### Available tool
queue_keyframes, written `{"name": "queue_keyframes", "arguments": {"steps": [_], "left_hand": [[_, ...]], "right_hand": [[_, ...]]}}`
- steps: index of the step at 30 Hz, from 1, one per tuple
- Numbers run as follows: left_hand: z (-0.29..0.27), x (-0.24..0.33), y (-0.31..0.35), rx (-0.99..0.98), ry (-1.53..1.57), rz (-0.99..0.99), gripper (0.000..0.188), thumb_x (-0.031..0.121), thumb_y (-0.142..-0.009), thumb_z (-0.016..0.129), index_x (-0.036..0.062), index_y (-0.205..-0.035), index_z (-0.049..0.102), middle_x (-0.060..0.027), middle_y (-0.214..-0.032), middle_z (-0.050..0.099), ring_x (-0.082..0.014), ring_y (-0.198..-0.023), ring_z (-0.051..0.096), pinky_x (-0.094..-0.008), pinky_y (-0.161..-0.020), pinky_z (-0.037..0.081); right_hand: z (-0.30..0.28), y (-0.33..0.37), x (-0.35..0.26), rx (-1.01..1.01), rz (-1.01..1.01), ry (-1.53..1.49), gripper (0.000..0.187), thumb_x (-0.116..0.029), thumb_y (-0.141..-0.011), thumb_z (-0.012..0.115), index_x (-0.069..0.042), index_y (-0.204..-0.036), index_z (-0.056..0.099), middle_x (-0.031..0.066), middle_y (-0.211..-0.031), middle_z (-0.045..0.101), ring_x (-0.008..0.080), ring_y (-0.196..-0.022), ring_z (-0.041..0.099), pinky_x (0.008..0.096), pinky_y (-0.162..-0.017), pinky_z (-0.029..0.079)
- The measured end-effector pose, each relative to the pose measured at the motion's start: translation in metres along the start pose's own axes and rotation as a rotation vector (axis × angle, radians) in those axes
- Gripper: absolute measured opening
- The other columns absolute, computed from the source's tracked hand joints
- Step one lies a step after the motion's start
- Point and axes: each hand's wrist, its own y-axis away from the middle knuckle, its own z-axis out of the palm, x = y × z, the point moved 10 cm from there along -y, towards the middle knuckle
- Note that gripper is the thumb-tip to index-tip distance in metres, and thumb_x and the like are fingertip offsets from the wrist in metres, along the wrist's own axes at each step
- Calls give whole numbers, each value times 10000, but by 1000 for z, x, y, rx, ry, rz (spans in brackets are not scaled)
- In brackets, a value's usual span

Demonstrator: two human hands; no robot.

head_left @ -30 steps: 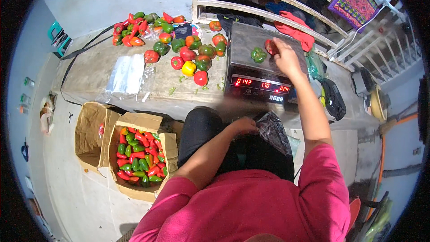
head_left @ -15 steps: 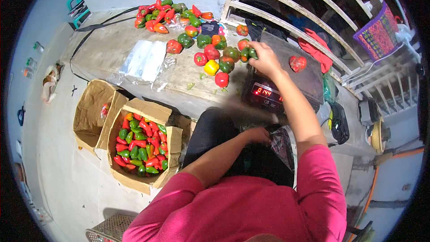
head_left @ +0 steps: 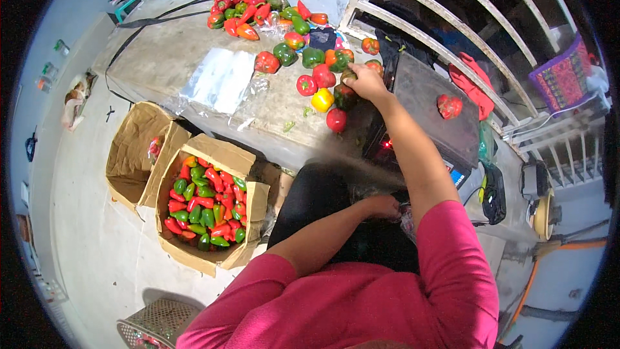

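My right hand (head_left: 367,83) reaches forward over loose bell peppers on the concrete ledge. Its fingers are closed on a dark green bell pepper (head_left: 349,76), partly hidden by them. Around it lie another dark green pepper (head_left: 345,97), a yellow bell pepper (head_left: 322,99) and several red and green ones. Low over my lap, my left hand (head_left: 385,207) is closed on a clear plastic bag (head_left: 407,221). Under my right forearm stands a dark digital scale (head_left: 420,90), a wrinkled red bell pepper (head_left: 449,106) on its top.
A cardboard box (head_left: 258,220) of red and green peppers stands beside my left knee, another open box (head_left: 132,148) behind it. Clear plastic bags (head_left: 219,81) lie on the ledge near a pepper heap (head_left: 248,16). White bars (head_left: 445,32) edge the far right.
My right hand has moved slightly left and down among the peppers. The view has shifted, so the ledge and boxes sit differently. My left hand stays low at my lap.
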Motion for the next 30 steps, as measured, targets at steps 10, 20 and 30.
{"name": "queue_keyframes", "arguments": {"steps": [10,20,30], "left_hand": [[7,-5,-16,29,-106,94,366,334,-687,613,27,-886,635,-160,-849,630,-262,-758,586,-388,-690,449],[-12,37,12,216,346,454,345,305,-686,610,21,-879,646,-143,-856,634,-258,-779,580,-386,-703,440],[1,-6,-4,29,-199,114,401,386,-770,538,42,-959,615,-182,-959,605,-352,-901,565,-439,-802,432]], "right_hand": [[-10,57,-65,293,-296,-147,171,-81,-713,535,-78,-869,605,147,-785,566,327,-766,556,423,-687,451],[24,62,-86,404,-306,314,528,-306,-573,712,-183,-1060,549,72,-937,562,267,-971,490,562,-882,294],[-142,129,6,469,49,233,469,-222,-702,665,-187,-1140,499,73,-1095,567,250,-1043,515,532,-911,287]]}}
